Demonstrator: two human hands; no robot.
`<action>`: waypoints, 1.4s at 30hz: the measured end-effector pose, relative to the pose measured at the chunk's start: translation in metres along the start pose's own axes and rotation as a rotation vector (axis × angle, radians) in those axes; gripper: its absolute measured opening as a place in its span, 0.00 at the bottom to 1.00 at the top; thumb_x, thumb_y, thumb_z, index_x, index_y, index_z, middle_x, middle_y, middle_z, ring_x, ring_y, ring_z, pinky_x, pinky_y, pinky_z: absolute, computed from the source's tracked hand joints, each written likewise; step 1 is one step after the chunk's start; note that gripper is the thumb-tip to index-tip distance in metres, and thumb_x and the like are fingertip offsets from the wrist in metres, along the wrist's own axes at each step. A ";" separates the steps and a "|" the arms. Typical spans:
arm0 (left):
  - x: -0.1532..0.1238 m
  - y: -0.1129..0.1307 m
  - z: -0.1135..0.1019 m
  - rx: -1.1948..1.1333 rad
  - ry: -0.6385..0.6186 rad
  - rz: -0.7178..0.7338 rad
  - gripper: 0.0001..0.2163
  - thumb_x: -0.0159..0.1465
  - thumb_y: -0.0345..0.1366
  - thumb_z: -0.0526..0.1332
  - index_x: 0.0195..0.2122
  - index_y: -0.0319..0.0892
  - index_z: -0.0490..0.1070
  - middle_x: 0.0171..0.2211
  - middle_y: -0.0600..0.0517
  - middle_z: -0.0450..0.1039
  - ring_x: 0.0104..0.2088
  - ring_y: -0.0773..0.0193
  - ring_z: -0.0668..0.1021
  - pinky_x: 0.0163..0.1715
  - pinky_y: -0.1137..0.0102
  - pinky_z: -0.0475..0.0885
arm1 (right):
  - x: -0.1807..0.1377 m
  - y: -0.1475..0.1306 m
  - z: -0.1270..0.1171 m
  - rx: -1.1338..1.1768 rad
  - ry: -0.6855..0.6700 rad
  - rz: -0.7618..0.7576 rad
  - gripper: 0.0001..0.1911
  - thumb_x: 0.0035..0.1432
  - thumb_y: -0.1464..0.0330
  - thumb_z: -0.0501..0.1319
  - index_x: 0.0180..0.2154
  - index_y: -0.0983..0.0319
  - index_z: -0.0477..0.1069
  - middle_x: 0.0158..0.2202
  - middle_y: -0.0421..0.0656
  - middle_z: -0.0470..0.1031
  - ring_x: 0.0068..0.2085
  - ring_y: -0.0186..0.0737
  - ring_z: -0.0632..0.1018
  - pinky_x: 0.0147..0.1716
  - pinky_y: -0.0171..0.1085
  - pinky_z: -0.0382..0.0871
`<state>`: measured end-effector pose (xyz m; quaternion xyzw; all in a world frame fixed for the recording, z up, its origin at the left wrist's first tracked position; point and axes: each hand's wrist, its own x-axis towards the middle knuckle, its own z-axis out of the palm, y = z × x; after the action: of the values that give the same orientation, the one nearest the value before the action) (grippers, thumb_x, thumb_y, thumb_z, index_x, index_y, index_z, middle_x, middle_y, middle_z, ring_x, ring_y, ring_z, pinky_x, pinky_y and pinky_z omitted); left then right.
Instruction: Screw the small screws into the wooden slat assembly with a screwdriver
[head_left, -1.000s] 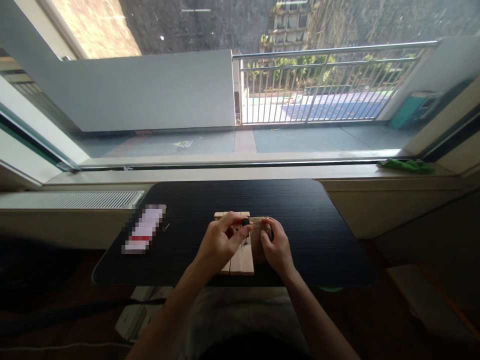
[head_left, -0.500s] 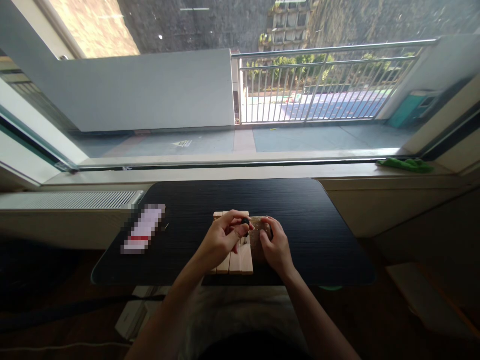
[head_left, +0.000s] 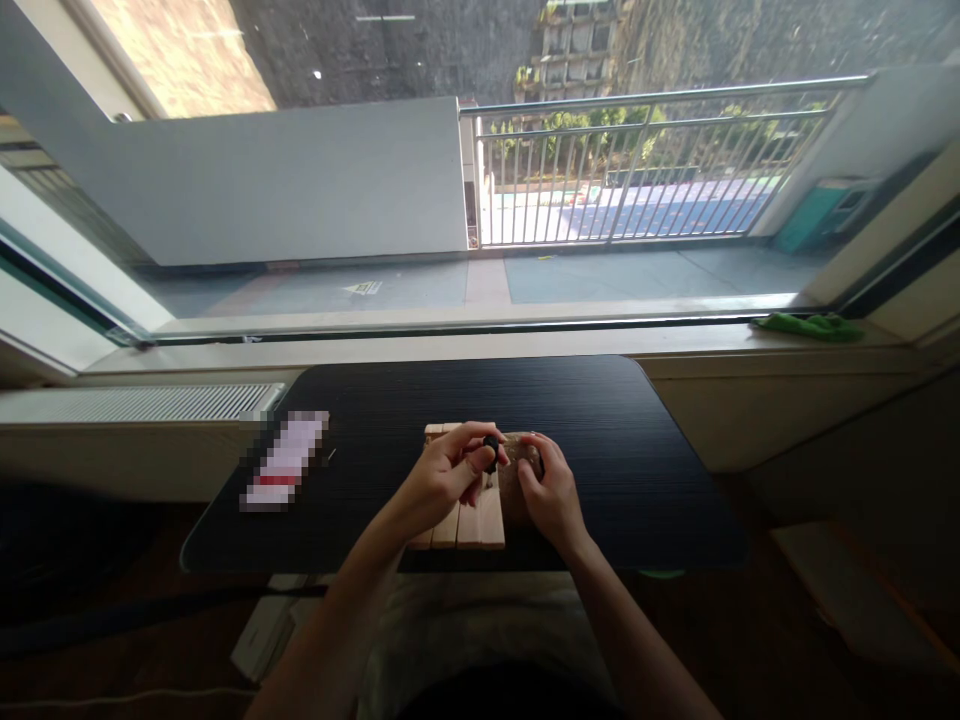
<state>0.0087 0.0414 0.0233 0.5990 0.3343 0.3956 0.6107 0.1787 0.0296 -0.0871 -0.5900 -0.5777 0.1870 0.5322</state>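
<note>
My left hand [head_left: 442, 480] is closed, pinching a small black knob-like piece [head_left: 490, 455] between thumb and fingers. Beneath it lies a pale wooden board of several slats [head_left: 478, 527], partly covered by the hand. My right hand [head_left: 556, 500] curls its thumb and fingers over a brown speckled block [head_left: 516, 505] just right of the slats. Part of that block is hidden by the fingers, and its exact kind cannot be made out. Both hands are close together above the black table [head_left: 615, 430].
A blurred-out pink and white item [head_left: 289, 455] lies on the table's left side, with a thin small piece [head_left: 330, 457] beside it. Behind the table run a window sill [head_left: 450, 345] with a green cloth [head_left: 808, 327] and a radiator [head_left: 150, 402] at left.
The black piece has turned or shifted slightly in my left fingers. Both hands stay in nearly the same place, and the whole view has shifted a little.
</note>
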 end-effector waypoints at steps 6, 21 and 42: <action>0.000 -0.003 0.002 0.018 0.052 0.030 0.22 0.63 0.53 0.65 0.47 0.39 0.76 0.34 0.50 0.74 0.19 0.73 0.71 0.19 0.74 0.67 | 0.000 -0.001 0.000 -0.003 -0.002 0.001 0.16 0.56 0.70 0.55 0.46 0.60 0.74 0.50 0.52 0.76 0.54 0.51 0.76 0.57 0.52 0.68; -0.008 -0.010 0.009 0.251 0.250 0.101 0.15 0.66 0.50 0.62 0.39 0.42 0.65 0.40 0.47 0.80 0.23 0.69 0.77 0.25 0.73 0.74 | 0.000 -0.003 -0.001 -0.001 -0.016 0.016 0.16 0.56 0.70 0.56 0.46 0.59 0.74 0.51 0.50 0.76 0.55 0.50 0.75 0.58 0.52 0.67; -0.016 0.004 0.002 0.696 0.184 0.225 0.10 0.67 0.42 0.61 0.44 0.44 0.77 0.36 0.49 0.83 0.29 0.63 0.81 0.30 0.73 0.74 | 0.000 -0.001 0.000 0.007 -0.012 0.020 0.16 0.56 0.69 0.56 0.46 0.60 0.74 0.50 0.51 0.76 0.54 0.51 0.75 0.58 0.53 0.67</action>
<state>0.0031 0.0264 0.0263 0.7657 0.4341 0.3751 0.2907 0.1783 0.0292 -0.0864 -0.5928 -0.5743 0.1979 0.5287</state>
